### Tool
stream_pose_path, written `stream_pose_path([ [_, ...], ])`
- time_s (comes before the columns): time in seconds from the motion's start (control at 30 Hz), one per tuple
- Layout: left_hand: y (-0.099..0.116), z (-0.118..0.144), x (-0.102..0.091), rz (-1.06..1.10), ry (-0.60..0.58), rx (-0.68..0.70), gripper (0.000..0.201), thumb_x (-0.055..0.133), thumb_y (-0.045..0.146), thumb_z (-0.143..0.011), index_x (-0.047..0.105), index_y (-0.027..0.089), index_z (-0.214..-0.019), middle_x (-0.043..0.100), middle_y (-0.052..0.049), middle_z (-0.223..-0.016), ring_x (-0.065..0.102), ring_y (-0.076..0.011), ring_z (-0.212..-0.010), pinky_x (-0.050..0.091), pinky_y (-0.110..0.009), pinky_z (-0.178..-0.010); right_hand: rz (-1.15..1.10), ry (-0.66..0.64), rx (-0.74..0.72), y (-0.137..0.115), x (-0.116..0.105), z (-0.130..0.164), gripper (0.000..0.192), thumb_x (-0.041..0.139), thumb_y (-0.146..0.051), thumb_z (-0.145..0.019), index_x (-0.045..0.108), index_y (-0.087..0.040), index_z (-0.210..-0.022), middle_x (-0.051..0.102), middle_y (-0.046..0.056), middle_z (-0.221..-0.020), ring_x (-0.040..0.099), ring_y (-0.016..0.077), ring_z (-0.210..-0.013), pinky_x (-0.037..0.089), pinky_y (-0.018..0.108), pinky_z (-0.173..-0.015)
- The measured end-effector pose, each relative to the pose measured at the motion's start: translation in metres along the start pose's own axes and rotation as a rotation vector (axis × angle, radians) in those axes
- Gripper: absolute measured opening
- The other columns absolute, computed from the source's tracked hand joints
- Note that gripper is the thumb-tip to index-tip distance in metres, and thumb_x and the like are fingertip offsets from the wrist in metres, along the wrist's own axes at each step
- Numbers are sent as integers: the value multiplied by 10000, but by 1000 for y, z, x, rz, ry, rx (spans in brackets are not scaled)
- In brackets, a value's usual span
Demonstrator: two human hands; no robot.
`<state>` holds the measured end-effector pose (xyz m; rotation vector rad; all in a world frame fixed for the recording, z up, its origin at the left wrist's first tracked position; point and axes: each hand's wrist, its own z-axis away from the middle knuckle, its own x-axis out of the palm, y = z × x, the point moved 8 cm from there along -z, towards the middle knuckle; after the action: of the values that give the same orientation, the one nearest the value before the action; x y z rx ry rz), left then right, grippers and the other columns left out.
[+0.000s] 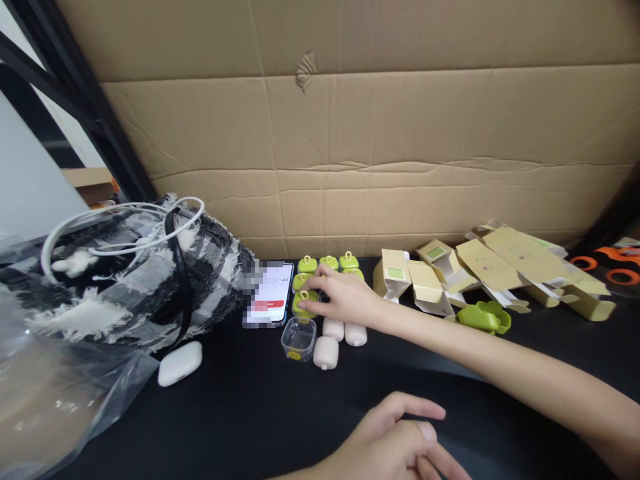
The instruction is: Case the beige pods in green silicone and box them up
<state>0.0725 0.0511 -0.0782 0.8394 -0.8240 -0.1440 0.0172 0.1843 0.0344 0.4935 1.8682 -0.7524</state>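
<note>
My right hand (pixel 347 293) reaches in from the right, its thumb and forefinger on a small green-lidded container (pixel 301 308) with a loop on top. More containers with green lids (pixel 349 262) stand in rows just behind, partly hidden by this hand. In front of them sits a clear, lidless square cup (pixel 299 341) with a yellow label. Several pale pink, rounded objects (pixel 326 353) lie beside the cup, below my right hand. Nearer to me, my left hand (pixel 395 440) hovers over the black table, fingers apart and holding nothing.
A phone (pixel 273 293) lies left of the containers. Opened small cartons (pixel 425 287) and a green piece (pixel 485 317) lie to the right. On the left are a white earbud case (pixel 180 364), a fringed bag (pixel 215 267) with a white cable, and clear plastic. Cardboard (pixel 350 133) stands behind.
</note>
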Motion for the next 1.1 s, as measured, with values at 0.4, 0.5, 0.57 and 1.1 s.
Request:
stream_pose_path([
  [0.4, 1, -2, 1, 96, -133, 102, 458, 736, 439, -651, 538, 161, -956, 742, -49, -665, 543, -65, -418, 261, -204, -474, -334, 140, 66, 13, -43, 35, 183, 380, -186, -888, 420, -208, -1065, 550, 14, -890, 534, 147, -751, 467, 302, -701],
  [0.5, 0, -2, 0, 110, -147, 102, 398, 707, 416, -695, 552, 168, -964, 751, -57, -683, 544, -67, -413, 275, -202, -475, -472, 155, 107, 31, -67, 74, 159, 295, -168, -888, 331, -230, -1030, 516, 10, -861, 523, 136, -711, 476, 286, -653],
  [0.57, 1, -2, -1, 111, -136, 95, 389, 697, 421, -710, 557, 165, -968, 756, -69, -693, 554, -70, -423, 291, -199, -481, -540, 144, 131, 44, -80, 101, 140, 326, -210, -910, 314, -235, -1047, 527, 13, -853, 545, 136, -699, 488, 288, -641],
  [1.1, 2, 1, -6, 42, -42, 36, 414, 681, 427, -725, 578, 138, -1003, 755, -95, -708, 554, -62, -457, 301, -182, -481, 300, -9, 274, 102, -99, 191, 322, 530, -367, -860, 629, -238, -1138, 538, -45, -505, 500, 134, -402, 319, 241, -437],
])
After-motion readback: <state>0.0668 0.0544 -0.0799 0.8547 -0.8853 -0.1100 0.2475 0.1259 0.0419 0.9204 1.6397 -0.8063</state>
